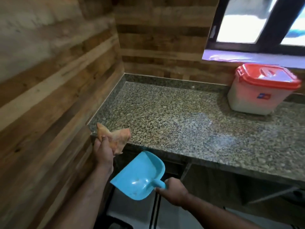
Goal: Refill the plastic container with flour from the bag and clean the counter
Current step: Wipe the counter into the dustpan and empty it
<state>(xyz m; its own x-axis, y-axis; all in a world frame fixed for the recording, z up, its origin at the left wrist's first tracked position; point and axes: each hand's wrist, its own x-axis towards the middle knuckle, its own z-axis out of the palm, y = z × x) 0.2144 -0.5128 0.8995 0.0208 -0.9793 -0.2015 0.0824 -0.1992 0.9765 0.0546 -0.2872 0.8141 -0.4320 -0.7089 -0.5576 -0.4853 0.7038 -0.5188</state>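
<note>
My left hand (102,150) grips orange cloth (113,139) at counter's (165,113) 7 o'clock corner. My right hand (173,190) grips blue dustpan (140,176) handle below the edge. Lidded container (260,90) at 2 o'clock.

Speckled polished granite counter (173,113), glossy blue plastic dustpan (140,176), smooth plastic container (247,98) with red lid (270,76), crumpled orange cloth (113,138), wood-plank walls (49,96).

One plastic container (262,90) (red lid on), one blue dustpan (140,176), one orange cloth (113,138), two hands.
</note>
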